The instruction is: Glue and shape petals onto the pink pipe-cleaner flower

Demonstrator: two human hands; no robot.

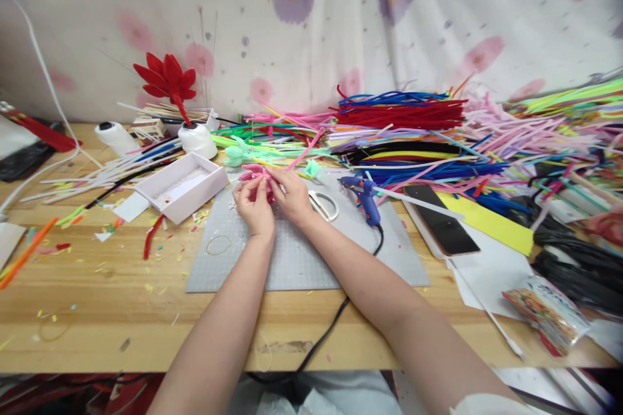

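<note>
our left hand (253,202) and right hand (291,196) pinch the soft, light pink flower (256,176) at the mat's (302,259) far edge, best gripped at its base.

A wooden table (121,298) carries a grey mat (302,259) under the hands. Right of them lie scissors (325,205), a glue gun (363,198) and a phone (440,220); left, a white box (182,191). Pipe cleaners (413,136) are heaped beyond.

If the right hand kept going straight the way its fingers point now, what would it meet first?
The right hand points up and left across the grey mat, straight at the pink pipe-cleaner flower it already pinches together with the left hand. Beyond that, likely the mint-green pipe-cleaner flower, though depth is unclear.
</note>
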